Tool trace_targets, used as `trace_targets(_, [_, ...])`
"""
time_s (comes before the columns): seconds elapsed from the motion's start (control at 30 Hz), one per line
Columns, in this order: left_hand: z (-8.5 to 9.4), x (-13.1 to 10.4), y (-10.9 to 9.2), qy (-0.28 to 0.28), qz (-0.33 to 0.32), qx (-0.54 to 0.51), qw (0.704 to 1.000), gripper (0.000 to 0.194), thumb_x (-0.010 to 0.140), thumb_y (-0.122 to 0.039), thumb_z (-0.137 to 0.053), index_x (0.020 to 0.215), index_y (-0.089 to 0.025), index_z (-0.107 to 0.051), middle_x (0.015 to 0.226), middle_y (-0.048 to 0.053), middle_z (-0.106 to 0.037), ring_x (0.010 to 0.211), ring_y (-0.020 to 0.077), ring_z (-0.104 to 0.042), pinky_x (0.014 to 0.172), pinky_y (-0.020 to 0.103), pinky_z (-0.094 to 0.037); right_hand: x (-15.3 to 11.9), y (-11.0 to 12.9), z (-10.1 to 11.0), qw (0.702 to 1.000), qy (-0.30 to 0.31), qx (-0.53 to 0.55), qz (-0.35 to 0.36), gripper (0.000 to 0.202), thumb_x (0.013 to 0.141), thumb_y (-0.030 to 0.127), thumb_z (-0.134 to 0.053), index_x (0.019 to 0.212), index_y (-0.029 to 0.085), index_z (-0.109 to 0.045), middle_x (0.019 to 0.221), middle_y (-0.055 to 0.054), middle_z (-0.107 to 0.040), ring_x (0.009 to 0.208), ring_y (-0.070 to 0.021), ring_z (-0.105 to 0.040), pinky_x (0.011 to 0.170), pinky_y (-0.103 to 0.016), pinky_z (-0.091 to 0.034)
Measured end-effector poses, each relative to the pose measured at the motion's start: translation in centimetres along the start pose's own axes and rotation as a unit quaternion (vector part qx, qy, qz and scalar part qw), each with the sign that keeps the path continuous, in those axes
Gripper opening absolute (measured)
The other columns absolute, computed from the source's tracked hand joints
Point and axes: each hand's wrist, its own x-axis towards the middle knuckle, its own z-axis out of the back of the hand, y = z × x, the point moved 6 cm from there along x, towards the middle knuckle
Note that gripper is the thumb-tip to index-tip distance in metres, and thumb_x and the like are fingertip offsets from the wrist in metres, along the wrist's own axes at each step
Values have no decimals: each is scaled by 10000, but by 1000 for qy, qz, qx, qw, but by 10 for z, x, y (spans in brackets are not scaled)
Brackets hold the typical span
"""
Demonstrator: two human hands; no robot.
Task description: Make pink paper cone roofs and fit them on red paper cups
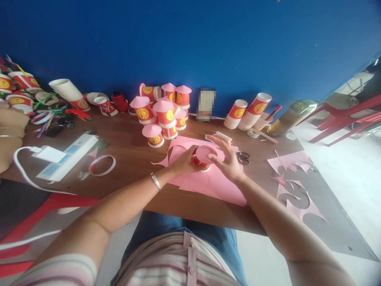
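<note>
The left hand (187, 162) is closed around the side of a red paper cup (203, 165), which sits at the middle of the near table (125, 159), over a pile of pink paper sheets (222, 190); whether its base touches them cannot be told. That grip probably keeps the cup from turning, while a pink paper cone (206, 151) covers its top. The right hand (228, 159) is mostly spread, its thumb against the cone's edge and its fingers raised apart, likely so that light pressure steadies the paper without creasing it. Behind and to the left, cone-topped cups (165, 115) cluster against the blue wall (178, 39), seemingly grouped there to leave the front working space free. Nested paper cups (235, 115) lean in stacks farther right, which saves room and keeps them within reach. The scissors (244, 158) lie just beside the sheets, handy for the right hand, and curved pink offcuts (309, 206) lie well apart at the right, perhaps pushed aside to avoid mixing with uncut paper.
</note>
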Motion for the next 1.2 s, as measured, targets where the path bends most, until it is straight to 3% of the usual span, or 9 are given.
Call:
trace_targets(0.2, [1,0,8,7,3,41,999,638,729,-419,-840,1240,-220,-514,1031,43,-678,890,202,-654,666,315,-538,-4,2,-12,999,28,27,-33,722,901,497,-729,1533,284,-451,1410,-102,-670,1392,-325,-556,1168,-583,-435])
trace_targets(0.37, [1,1,9,6,1,75,997,648,740,-441,-821,1256,-216,-501,998,42,-680,948,222,-662,675,308,-528,-5,0,-16,997,31,7,-68,719,860,369,-777,1509,302,-474,1354,-65,-712,1412,-327,-542,1187,-597,-411])
trace_targets(0.6, [2,3,12,3,-17,96,995,624,732,-472,-822,1199,-201,-509,1006,64,-690,952,237,-672,684,322,-521,-7,-1,-20,997,33,-24,-73,706,843,310,-769,1492,288,-494,1384,-75,-693,1415,-325,-538,1183,-579,-422])
trace_targets(0.83, [3,3,12,10,-24,82,996,594,731,-437,-827,1192,-220,-520,1042,60,-704,939,252,-690,670,337,-548,-7,-3,-19,998,36,-24,-54,736,870,395,-760,1528,285,-448,1371,-87,-701,1415,-338,-533,1175,-603,-415])
trace_targets(1.0, [4,0,1,-14,-52,72,996,514,745,-401,-824,1169,-249,-577,1168,63,-696,1019,263,-688,756,379,-587,-8,-1,-15,1000,17,20,-13,683,973,548,-607,1555,265,-390,1394,-124,-680,1394,-317,-559,1180,-595,-398])
trace_targets(1.2, [2,1,3,-11,-34,67,997,577,730,-423,-826,1211,-243,-564,1147,72,-703,1021,272,-688,792,421,-598,-7,4,-16,1000,5,-3,-26,720,941,576,-638,1537,248,-403,1362,-137,-692,1345,-338,-586,1154,-605,-414])
